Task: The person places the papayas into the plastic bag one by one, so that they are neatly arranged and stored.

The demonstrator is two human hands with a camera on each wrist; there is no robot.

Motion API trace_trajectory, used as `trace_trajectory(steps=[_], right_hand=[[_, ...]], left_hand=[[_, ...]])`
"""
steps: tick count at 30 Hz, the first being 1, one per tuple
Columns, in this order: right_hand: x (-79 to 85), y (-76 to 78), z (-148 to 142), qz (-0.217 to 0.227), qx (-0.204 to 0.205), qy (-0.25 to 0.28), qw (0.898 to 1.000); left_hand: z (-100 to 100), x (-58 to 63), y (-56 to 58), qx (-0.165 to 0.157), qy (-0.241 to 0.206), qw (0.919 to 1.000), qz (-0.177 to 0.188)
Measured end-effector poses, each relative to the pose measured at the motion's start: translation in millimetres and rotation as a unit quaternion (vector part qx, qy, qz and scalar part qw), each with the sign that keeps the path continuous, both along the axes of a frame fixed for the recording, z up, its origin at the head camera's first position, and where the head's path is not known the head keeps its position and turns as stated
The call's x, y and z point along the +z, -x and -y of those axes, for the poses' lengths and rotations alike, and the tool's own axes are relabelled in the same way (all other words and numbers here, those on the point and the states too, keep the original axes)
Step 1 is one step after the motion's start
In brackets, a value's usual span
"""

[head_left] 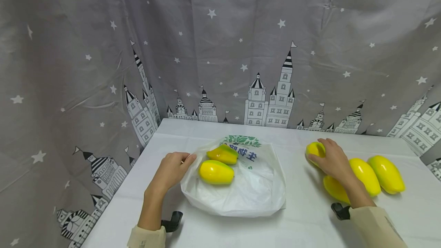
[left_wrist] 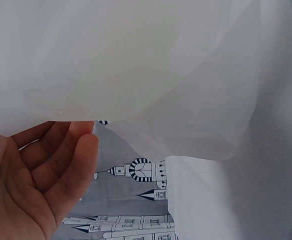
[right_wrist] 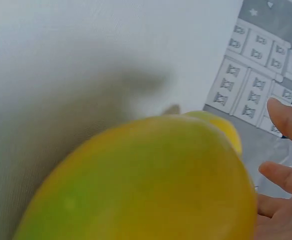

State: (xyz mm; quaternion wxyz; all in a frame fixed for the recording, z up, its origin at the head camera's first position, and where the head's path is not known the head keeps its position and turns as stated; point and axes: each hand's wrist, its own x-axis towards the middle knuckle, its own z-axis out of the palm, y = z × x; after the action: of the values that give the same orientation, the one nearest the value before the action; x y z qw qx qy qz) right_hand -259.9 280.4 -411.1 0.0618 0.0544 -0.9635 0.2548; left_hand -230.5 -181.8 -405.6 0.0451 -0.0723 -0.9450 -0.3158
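Observation:
My left hand pinches the left rim of a white plastic bag with green leaf print, seen close up in the left wrist view. Inside the bag lie a yellow mango and a green-yellow fruit with a pointed end. To the right, my right hand spreads its thumb and fingers about another mango. The right wrist view shows a gap between that mango and the extended fingers; its thumb side is mostly hidden.
Several mangoes lie beside my right forearm: one partly under the wrist, one behind it, another at the far right. The white table ends at a grey curtain printed with castles and stars.

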Motion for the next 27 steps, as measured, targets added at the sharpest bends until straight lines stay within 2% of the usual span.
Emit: trace_trajectory(steps=[7, 13, 20, 27], right_hand=[[-11.1, 7.2, -4, 0.033, -0.008, 0.004, 0.999], [-16.9, 8.6, -6, 0.015, -0.01, -0.001, 1.0], [-19.0, 7.4, -8, 0.041, -0.028, -0.015, 0.999], [-20.8, 7.6, -9, 0.042, -0.03, -0.02, 0.998]], left_hand=[[1, -0.8, -0.2, -0.001, 0.006, 1.0, -0.004], [1, -0.6, 0.1, 0.001, 0.003, 1.0, -0.001], [1, -0.5, -0.2, 0.0, 0.002, 1.0, -0.002], [0, -0.1, 0.0, 0.0, 0.005, 1.0, -0.002]])
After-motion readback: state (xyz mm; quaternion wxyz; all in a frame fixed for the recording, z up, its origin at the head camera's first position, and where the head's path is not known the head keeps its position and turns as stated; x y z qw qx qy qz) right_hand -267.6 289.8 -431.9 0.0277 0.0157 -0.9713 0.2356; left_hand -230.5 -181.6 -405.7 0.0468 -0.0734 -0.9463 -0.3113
